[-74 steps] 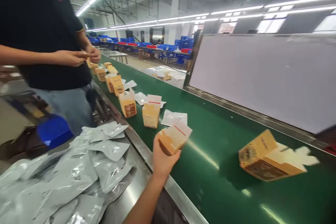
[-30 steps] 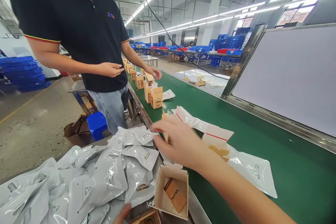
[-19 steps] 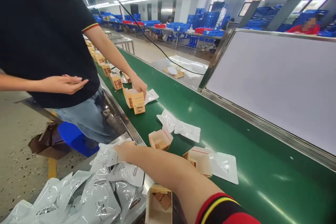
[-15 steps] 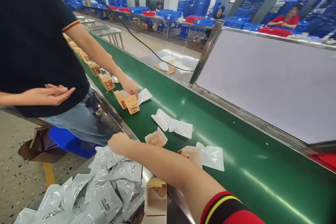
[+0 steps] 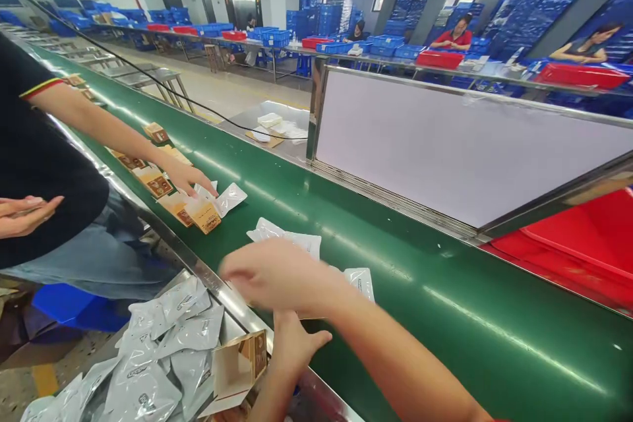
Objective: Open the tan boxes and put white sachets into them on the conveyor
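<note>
My right hand (image 5: 277, 273) is over the near side of the green conveyor belt (image 5: 376, 343), blurred, its fingers curled; whatever they hold, if anything, is hidden. Just below it, my left hand (image 5: 291, 343) reaches up from the bottom with the thumb stretched out; its other fingers are partly covered by my right hand. Silver-white pouches (image 5: 306, 244) lie on the belt behind my right hand, and another pouch (image 5: 360, 282) is to its right. An open carton (image 5: 232, 369) stands left of my left forearm, beside a heap of printed pouches (image 5: 148, 369).
At left, a co-worker's hand (image 5: 190, 178) reaches over cartons (image 5: 202, 214) and a pouch (image 5: 231, 199) on the belt. A metal rail (image 5: 227, 300) runs along the near edge. A white panel (image 5: 395, 138) stands across the belt, with a red bin (image 5: 583, 237) at right.
My right hand has left the pouch heap for the belt's near side. My left hand has come into view. The view has swung right, and the co-worker's hand no longer grips a carton.
</note>
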`<action>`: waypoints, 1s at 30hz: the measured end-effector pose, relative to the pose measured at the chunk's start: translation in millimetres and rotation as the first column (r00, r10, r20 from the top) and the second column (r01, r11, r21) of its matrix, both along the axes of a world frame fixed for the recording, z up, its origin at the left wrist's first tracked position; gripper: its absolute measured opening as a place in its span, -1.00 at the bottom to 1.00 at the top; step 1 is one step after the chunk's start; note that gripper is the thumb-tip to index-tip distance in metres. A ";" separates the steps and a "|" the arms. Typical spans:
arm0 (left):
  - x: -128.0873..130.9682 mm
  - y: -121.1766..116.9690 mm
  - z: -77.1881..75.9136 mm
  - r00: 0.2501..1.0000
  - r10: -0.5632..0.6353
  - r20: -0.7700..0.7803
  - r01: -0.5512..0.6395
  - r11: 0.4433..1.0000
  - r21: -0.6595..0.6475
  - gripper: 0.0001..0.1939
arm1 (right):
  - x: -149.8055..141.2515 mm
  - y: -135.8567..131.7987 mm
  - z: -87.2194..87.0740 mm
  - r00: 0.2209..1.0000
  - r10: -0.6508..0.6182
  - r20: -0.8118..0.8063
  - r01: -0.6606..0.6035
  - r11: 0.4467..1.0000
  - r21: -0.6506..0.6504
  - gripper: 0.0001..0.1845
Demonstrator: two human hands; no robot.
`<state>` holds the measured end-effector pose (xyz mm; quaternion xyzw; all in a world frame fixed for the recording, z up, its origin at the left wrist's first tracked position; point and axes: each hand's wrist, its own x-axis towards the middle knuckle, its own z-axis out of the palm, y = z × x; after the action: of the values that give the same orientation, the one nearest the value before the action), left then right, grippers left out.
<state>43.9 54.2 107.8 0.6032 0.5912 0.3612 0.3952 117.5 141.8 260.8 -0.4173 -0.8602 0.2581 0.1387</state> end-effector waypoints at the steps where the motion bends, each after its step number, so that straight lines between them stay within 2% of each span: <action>1: 3.5 -1.7 -5.7 1.000 -0.005 -0.015 0.004 0.998 -0.062 0.07 | 41.9 -11.3 -11.0 0.954 -0.292 -0.065 0.296 0.954 0.053 -0.73; 2: 5.6 -5.0 -11.8 1.000 -0.003 -0.024 0.000 0.993 -0.120 0.18 | 82.0 -23.2 -30.5 0.899 -0.435 -0.053 0.438 0.897 0.062 -0.68; 3: 7.1 -9.6 -18.8 1.000 0.012 -0.021 -0.015 0.987 -0.163 0.25 | 117.0 -35.4 -57.3 0.857 -0.516 -0.020 0.516 0.855 0.048 -0.62; 5: 9.7 -20.7 -36.0 0.998 0.048 0.032 -0.041 0.979 -0.198 0.25 | 163.7 -59.9 -123.7 0.775 -0.629 0.063 0.630 0.776 -0.006 -0.42; 7: 12.4 -30.2 -57.6 0.992 0.064 0.108 -0.040 0.975 -0.217 0.21 | 178.8 -82.4 -188.5 0.732 -0.671 0.120 0.680 0.731 -0.059 -0.41; 8: 13.8 -32.9 -69.4 0.987 0.067 0.146 -0.033 0.974 -0.224 0.21 | 178.4 -92.3 -213.8 0.710 -0.692 0.130 0.703 0.708 -0.069 -0.47; 9: 15.2 -33.8 -81.2 0.981 0.058 0.184 -0.016 0.974 -0.225 0.20 | 175.9 -101.4 -232.4 0.684 -0.718 0.132 0.729 0.682 -0.068 -0.53; 10: 16.7 -33.0 -92.3 0.974 0.038 0.225 0.013 0.975 -0.220 0.20 | 173.4 -109.9 -243.6 0.645 -0.753 0.126 0.763 0.644 -0.054 -0.58; 12: 20.2 -27.9 -110.6 0.959 -0.029 0.281 0.084 0.979 -0.185 0.16 | 172.8 -126.1 -245.0 0.536 -0.839 0.097 0.843 0.538 -0.001 -0.60; 14: 25.2 -22.2 -121.3 0.959 -0.122 0.256 0.158 0.980 -0.122 0.02 | 177.2 -142.9 -225.8 0.431 -0.901 0.050 0.899 0.433 0.069 -0.56; 15: 28.4 -20.5 -123.6 0.961 -0.166 0.221 0.190 0.978 -0.090 -0.06 | 179.1 -151.2 -212.4 0.412 -0.911 0.025 0.905 0.412 0.102 -0.56; 16: 32.0 -20.0 -124.3 0.962 -0.204 0.182 0.218 0.974 -0.063 -0.13 | 179.2 -158.9 -198.6 0.429 -0.903 0.004 0.896 0.426 0.130 -0.58; 17: 35.8 -20.6 -123.8 0.960 -0.236 0.148 0.245 0.969 -0.043 -0.20 | 176.9 -165.5 -185.6 0.479 -0.878 -0.009 0.868 0.472 0.152 -0.63; 19: 42.9 -24.4 -121.0 0.952 -0.283 0.121 0.287 0.958 -0.022 -0.28 | 165.0 -173.9 -166.0 0.633 -0.774 0.001 0.763 0.624 0.172 -0.70; 21: 47.7 -29.5 -118.7 0.936 -0.334 0.108 0.337 0.942 -0.005 -0.31 | 148.5 -175.9 -155.7 0.779 -0.625 0.051 0.613 0.777 0.146 -0.71; 22: 48.9 -31.8 -118.2 0.925 -0.367 0.100 0.369 0.929 -0.002 -0.30 | 141.2 -175.4 -152.6 0.831 -0.550 0.080 0.541 0.833 0.115 -0.71; 24: 49.4 -35.3 -118.3 0.896 -0.437 0.083 0.438 0.899 -0.005 -0.26 | 133.3 -173.5 -147.0 0.894 -0.431 0.121 0.428 0.902 0.053 -0.70; 26: 48.6 -37.9 -118.1 0.870 -0.489 0.069 0.491 0.871 -0.017 -0.22 | 135.3 -173.0 -139.0 0.933 -0.339 0.120 0.350 0.932 -0.095 -0.55; 27: 48.4 -39.3 -117.4 0.864 -0.500 0.064 0.502 0.864 -0.025 -0.22 | 138.6 -173.6 -134.7 0.948 -0.300 0.105 0.316 0.923 -0.220 -0.43; 28: 48.8 -40.9 -116.2 0.863 -0.502 0.060 0.505 0.863 -0.034 -0.22 | 142.1 -174.8 -131.2 0.960 -0.263 0.091 0.278 0.888 -0.365 -0.32; 30: 51.5 -45.1 -113.0 0.863 -0.503 0.044 0.505 0.861 -0.064 -0.27 | 145.2 -177.1 -130.3 0.973 -0.211 0.089 0.221 0.761 -0.610 -0.20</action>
<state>95.4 9.1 -5.2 0.7171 0.4207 0.2311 0.5053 262.7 -35.4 130.4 -0.5379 -0.6759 0.5035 0.0173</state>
